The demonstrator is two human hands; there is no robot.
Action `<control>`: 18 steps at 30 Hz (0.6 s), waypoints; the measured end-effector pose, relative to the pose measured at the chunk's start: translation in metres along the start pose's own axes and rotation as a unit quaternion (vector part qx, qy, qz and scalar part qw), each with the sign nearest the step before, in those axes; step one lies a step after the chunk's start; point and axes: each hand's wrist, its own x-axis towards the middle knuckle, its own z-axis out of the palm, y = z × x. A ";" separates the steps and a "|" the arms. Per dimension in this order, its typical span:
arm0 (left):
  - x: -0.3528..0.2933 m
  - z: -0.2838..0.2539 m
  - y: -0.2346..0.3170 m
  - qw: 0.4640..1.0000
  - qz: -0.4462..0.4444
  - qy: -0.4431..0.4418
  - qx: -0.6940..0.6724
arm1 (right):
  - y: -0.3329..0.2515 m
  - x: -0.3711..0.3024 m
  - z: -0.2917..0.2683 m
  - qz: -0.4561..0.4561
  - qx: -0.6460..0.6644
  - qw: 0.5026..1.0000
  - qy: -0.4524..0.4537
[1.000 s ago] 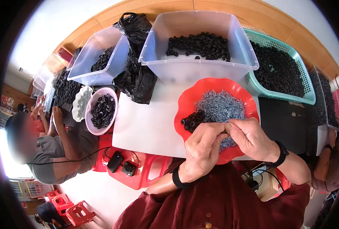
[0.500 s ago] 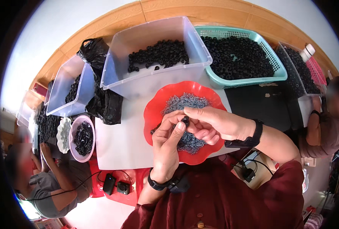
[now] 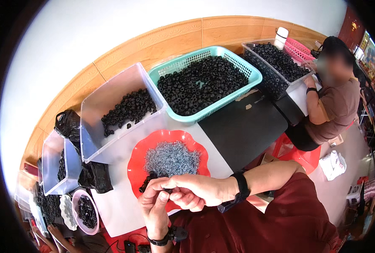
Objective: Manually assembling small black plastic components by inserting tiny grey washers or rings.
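Note:
Above the near rim of a red scalloped tray, my two hands meet. My left hand is closed, with a small black ring-like part pinched at its thumb and fingertips. Against that part my right hand is closed too, its fingers curled; what it grips is hidden. A heap of tiny grey-blue pieces covers much of the tray. Beside my left fingers, a small group of black rings lies at the tray's left side.
Behind the tray stand a clear bin and a green basket, both holding black rings. Left are a black plastic bag and a pink bowl. A co-worker sits at the right beside another bin.
The view has turned right and the scene sits tilted, bringing the co-worker at the right further in. My hands stay together around the small black part, now nearer the tray's front edge.

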 end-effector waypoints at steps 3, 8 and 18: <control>-0.002 0.000 0.005 0.995 0.039 -0.004 0.091 | 0.009 0.001 -0.001 -0.037 -0.030 0.998 0.036; -0.003 0.015 0.015 0.965 0.078 0.019 0.248 | 0.014 0.001 0.001 -0.059 -0.047 0.993 0.091; 0.002 0.006 -0.011 0.986 0.042 0.074 0.146 | -0.008 0.001 -0.009 0.011 -0.115 0.988 0.106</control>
